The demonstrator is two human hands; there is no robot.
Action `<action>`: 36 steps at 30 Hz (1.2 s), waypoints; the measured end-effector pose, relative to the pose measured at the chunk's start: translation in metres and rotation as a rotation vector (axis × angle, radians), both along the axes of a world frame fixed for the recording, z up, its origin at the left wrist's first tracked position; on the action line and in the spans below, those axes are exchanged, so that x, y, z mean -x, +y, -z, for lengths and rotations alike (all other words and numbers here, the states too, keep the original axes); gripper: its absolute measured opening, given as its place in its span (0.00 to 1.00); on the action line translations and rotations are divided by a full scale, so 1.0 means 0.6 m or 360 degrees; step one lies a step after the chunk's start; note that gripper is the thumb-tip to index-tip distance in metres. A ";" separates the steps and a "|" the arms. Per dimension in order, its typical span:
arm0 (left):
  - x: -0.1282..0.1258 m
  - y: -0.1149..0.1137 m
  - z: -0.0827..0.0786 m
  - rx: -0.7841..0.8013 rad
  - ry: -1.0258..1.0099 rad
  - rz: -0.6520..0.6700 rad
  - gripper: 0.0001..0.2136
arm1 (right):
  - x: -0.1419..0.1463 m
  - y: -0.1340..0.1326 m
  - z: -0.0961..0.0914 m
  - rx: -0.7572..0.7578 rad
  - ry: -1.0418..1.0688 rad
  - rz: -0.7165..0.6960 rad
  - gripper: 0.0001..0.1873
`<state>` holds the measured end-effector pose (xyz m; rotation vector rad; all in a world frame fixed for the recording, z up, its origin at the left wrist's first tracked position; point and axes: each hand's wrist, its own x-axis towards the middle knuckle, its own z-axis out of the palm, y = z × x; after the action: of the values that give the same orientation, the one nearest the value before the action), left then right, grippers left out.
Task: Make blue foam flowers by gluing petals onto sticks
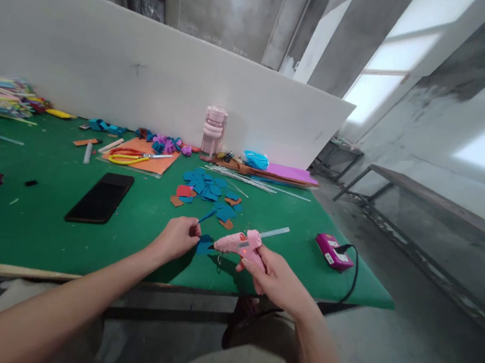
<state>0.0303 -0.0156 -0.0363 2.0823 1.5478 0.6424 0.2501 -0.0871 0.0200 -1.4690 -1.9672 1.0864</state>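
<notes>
My right hand (273, 277) grips a pink hot glue gun (240, 243) with a clear glue stick poking out of its back. Its nozzle points left at a small blue felt piece (204, 245). My left hand (178, 236) is closed in a pinch on that blue piece, which has a thin blue stem sticking up. Both hands hover over the near edge of the green table (46, 236). A pile of blue, red and brown felt cut-outs (209, 192) lies just beyond the hands.
A black phone (100, 197) lies to the left. Yellow-and-orange scissors (129, 157) rest on an orange sheet. A pink bottle (213, 132) stands by the white board. A pink power box (334, 252) with a black cord sits at the right edge. Stacked coloured sheets (0, 95) lie far left.
</notes>
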 end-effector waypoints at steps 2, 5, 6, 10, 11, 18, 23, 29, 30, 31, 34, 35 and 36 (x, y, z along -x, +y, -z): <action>0.001 0.001 0.000 -0.0008 0.0017 0.0003 0.05 | 0.002 0.001 0.003 0.0004 -0.0008 -0.0005 0.17; 0.001 0.002 0.000 -0.0021 0.0025 0.0008 0.05 | 0.007 0.003 0.005 -0.0001 -0.0027 -0.0029 0.15; 0.001 0.001 0.000 -0.0022 0.0030 0.0009 0.05 | 0.009 0.003 0.005 -0.0012 -0.0045 -0.0037 0.15; 0.000 0.000 0.000 -0.0017 0.0046 0.0004 0.04 | 0.017 0.002 0.004 -0.0100 -0.0138 -0.0039 0.13; 0.000 0.000 -0.001 -0.0015 0.0045 0.0000 0.04 | 0.019 0.002 0.004 -0.0117 -0.0154 -0.0040 0.13; -0.001 -0.001 -0.002 -0.0015 0.0039 -0.0005 0.04 | 0.025 0.004 0.008 -0.0186 -0.0194 -0.0059 0.12; -0.001 -0.001 0.001 -0.0028 0.0027 -0.0002 0.04 | 0.027 0.005 0.015 -0.0222 -0.0211 -0.0049 0.12; -0.001 -0.002 0.000 -0.0024 0.0028 -0.0002 0.04 | 0.028 0.005 0.015 -0.0238 -0.0236 -0.0054 0.12; -0.001 -0.002 0.000 -0.0023 0.0031 -0.0002 0.04 | 0.028 0.005 0.015 -0.0244 -0.0240 -0.0052 0.12; -0.001 -0.001 0.000 -0.0022 0.0033 -0.0003 0.04 | 0.028 0.005 0.015 -0.0251 -0.0244 -0.0051 0.12; -0.001 -0.002 0.001 -0.0027 0.0032 -0.0007 0.04 | 0.026 0.005 0.018 -0.0271 -0.0264 -0.0048 0.13; -0.001 -0.002 0.001 -0.0031 0.0027 -0.0005 0.04 | 0.026 0.005 0.018 -0.0275 -0.0271 -0.0049 0.13; -0.001 -0.001 0.001 -0.0034 0.0023 -0.0002 0.04 | 0.026 0.005 0.019 -0.0279 -0.0277 -0.0047 0.13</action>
<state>0.0309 -0.0164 -0.0370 2.1064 1.5566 0.6480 0.2346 -0.0839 0.0085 -1.4861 -2.1489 0.7975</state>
